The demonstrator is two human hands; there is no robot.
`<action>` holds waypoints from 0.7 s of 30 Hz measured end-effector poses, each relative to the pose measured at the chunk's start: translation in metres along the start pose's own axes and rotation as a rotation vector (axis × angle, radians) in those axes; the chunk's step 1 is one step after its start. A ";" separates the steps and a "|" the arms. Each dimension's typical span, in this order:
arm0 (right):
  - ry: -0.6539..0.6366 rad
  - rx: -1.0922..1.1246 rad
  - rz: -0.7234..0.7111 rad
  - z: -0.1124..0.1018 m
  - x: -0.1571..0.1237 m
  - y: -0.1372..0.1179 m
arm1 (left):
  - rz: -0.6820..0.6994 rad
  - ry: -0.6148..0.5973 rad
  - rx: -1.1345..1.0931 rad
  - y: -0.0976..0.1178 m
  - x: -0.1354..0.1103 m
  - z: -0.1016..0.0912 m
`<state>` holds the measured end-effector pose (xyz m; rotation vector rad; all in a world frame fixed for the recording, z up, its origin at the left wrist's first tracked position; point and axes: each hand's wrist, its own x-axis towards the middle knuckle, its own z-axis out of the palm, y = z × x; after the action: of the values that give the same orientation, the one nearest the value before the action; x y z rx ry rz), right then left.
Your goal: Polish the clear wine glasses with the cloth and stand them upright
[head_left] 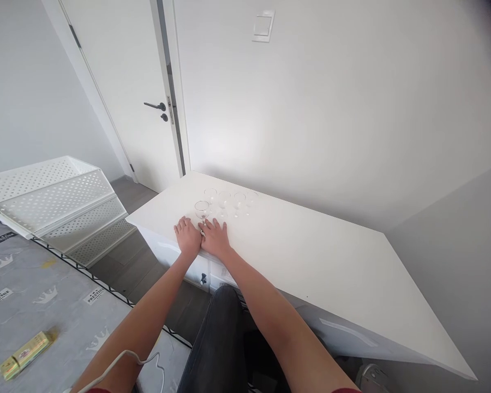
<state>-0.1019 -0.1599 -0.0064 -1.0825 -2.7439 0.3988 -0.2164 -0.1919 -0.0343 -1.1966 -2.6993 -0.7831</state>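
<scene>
Several clear stemmed glasses (239, 200) stand together near the back left of the white cabinet top (311, 245). One stemmed glass (202, 207) is closest to me, just beyond my fingers. My left hand (188, 237) lies on the cabinet's front edge, palm down and fingers stretched out. Beside it, my right hand (215, 237) rests flat with its fingers spread. The near glass's stem comes down between the two hands. Its foot is mostly hidden, and I cannot tell whether my fingers touch it.
A bed or mattress (65, 305) with a small yellow-green box (24, 355) is at the left. Behind it stands a white perforated rack (57, 191). A white door (123, 82) is slightly ajar. A white cable (126, 355) crosses my left forearm.
</scene>
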 end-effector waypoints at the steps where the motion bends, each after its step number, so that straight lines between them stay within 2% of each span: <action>1: 0.002 -0.003 -0.006 0.000 0.001 0.000 | 0.002 0.006 0.000 0.000 0.000 0.000; 5: 0.016 -0.015 -0.016 0.001 -0.008 0.003 | 0.015 0.016 0.000 -0.002 -0.001 0.001; 8: 0.058 -0.010 -0.023 0.001 -0.029 0.021 | 0.022 0.030 -0.005 0.000 -0.001 0.001; 12: 0.075 0.002 0.046 -0.009 -0.067 0.076 | 0.023 0.053 -0.156 0.006 -0.004 -0.008; 14: 0.095 -0.017 0.110 -0.017 -0.084 0.109 | 0.067 0.121 -0.291 -0.006 -0.015 -0.019; 16: 0.149 -0.031 0.165 -0.021 -0.098 0.138 | 0.129 0.224 -0.368 -0.043 -0.036 -0.034; 17: 0.190 -0.026 0.176 -0.022 -0.103 0.149 | 0.149 0.265 -0.363 -0.072 -0.053 -0.042; 19: 0.263 -0.007 0.130 -0.019 -0.107 0.164 | 0.142 0.272 -0.276 -0.148 -0.101 -0.061; 21: 0.304 -0.009 0.105 -0.015 -0.107 0.170 | 0.056 0.168 -0.139 -0.232 -0.170 -0.082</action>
<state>0.0887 -0.1108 -0.0499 -1.1838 -2.4339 0.2143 -0.2748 -0.4755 -0.1073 -1.1694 -2.5019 -1.0279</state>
